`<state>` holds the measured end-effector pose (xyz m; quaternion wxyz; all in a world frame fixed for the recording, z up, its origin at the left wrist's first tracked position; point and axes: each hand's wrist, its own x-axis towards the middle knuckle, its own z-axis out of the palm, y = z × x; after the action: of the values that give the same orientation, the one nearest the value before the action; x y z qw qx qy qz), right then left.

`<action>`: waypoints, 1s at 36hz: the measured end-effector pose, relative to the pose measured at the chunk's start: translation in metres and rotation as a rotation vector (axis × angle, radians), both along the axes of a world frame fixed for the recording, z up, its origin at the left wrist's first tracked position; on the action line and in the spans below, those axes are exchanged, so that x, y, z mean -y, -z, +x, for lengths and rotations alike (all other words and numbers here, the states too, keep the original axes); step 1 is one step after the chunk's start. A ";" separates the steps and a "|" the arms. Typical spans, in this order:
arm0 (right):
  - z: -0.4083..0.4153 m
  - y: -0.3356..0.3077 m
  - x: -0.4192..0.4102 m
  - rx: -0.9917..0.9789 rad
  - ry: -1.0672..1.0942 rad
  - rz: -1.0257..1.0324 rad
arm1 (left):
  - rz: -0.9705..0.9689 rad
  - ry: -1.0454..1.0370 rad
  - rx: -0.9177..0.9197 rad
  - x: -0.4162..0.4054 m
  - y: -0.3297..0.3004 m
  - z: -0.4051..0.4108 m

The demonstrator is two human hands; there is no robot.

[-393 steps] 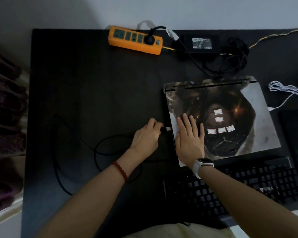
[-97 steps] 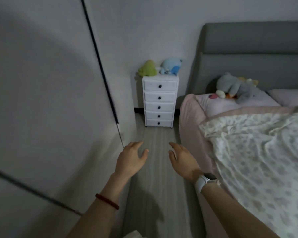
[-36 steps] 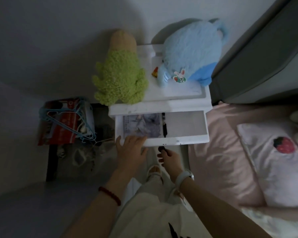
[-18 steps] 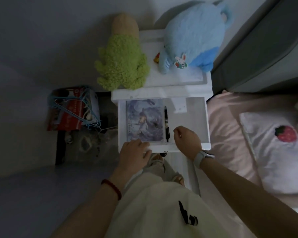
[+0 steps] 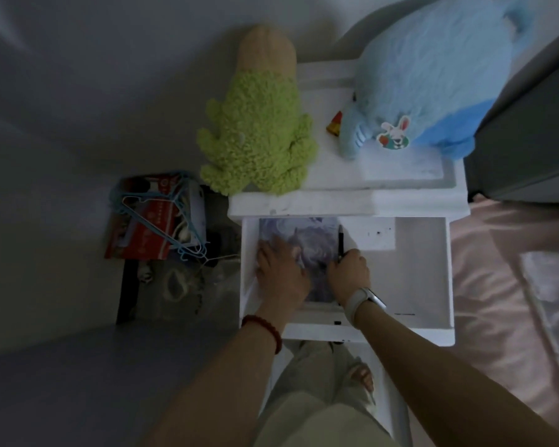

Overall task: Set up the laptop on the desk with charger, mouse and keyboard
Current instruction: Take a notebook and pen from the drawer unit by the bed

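- Nearest the camera, pale trousers (image 5: 320, 401) and a sandalled foot (image 5: 362, 379) stand on the floor just in front of a white chest of drawers (image 5: 349, 201).
- Two bare forearms reach forward into the pulled-out top drawer (image 5: 417, 272). The left wrist wears a red bead bracelet (image 5: 265, 327) and the right wrist a pale watch (image 5: 365, 300).
- The left hand (image 5: 279, 275) lies on a picture-covered book (image 5: 307, 243) at the left side of the drawer, fingers spread and fairly straight, pressing the cover and gripping nothing.
- The right hand (image 5: 349, 272) is curled, thumb and fingers pinching the lower end of a black pen (image 5: 340, 240), which lies along the book's right edge.
- A white card or box (image 5: 368, 233) sits at the back of the drawer, just right of the pen. The rest of the drawer floor is bare.
- The laptop, charger, mouse and keyboard are nowhere in this view.
- On top of the chest, a green plush toy (image 5: 259, 140) overhangs the left front edge, and a blue plush toy (image 5: 417, 75) with a rabbit sticker (image 5: 394, 137) sits to the right. A small red and yellow object (image 5: 334, 124) lies between them.
- Left of the chest, on the floor against the wall, a red printed bag (image 5: 149, 227) holds blue wire hangers (image 5: 162, 217).
- To the right lie pink bedding (image 5: 510, 285) and a grey headboard (image 5: 530, 140).
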<state>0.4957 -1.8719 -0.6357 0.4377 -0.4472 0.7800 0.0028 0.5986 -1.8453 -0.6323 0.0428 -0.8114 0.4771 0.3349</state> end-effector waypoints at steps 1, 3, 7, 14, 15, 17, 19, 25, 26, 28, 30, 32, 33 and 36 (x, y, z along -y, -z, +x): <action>0.003 0.001 0.000 0.015 0.021 0.007 | -0.006 -0.034 -0.004 0.002 0.003 -0.003; 0.007 0.004 -0.001 0.035 0.055 0.025 | -0.024 -0.101 -0.024 0.004 0.007 -0.008; 0.008 0.007 0.001 0.097 0.151 0.063 | -0.085 -0.155 -0.048 0.002 0.014 -0.007; -0.006 -0.009 0.000 0.310 0.192 -0.023 | -0.276 -0.227 -0.185 -0.002 0.002 -0.002; -0.009 -0.013 0.001 0.326 0.190 -0.048 | -0.310 -0.285 -0.212 -0.004 -0.002 -0.004; -0.019 -0.021 0.001 0.350 0.197 -0.081 | -0.328 -0.394 -0.240 -0.006 -0.012 -0.006; -0.032 -0.029 0.000 0.361 0.193 -0.098 | -0.289 -0.474 -0.258 -0.007 -0.022 -0.007; -0.076 -0.060 -0.018 0.259 0.047 -0.119 | -0.127 -0.676 -0.677 -0.011 -0.061 -0.003; -0.081 -0.065 -0.021 0.225 -0.001 -0.129 | -0.100 -0.649 -0.717 -0.013 -0.068 -0.005; -0.092 -0.076 -0.030 0.152 -0.080 -0.137 | -0.067 -0.580 -0.719 -0.020 -0.081 -0.011; -0.103 -0.088 -0.042 0.068 -0.182 -0.176 | -0.069 -0.559 -0.726 -0.029 -0.095 -0.018; -0.111 -0.097 -0.053 -0.028 -0.269 -0.284 | -0.096 -0.533 -0.717 -0.039 -0.106 -0.025; -0.115 -0.104 -0.058 -0.051 -0.286 -0.344 | -0.124 -0.507 -0.701 -0.045 -0.110 -0.029; -0.112 -0.122 -0.070 0.032 -0.351 -0.435 | -0.231 -0.404 -0.651 -0.062 -0.123 -0.040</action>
<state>0.3837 -1.8018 -0.5137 0.3366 -0.6590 0.6658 -0.0958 0.5588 -1.7836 -0.5089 -0.2688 -0.7397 0.3311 0.5206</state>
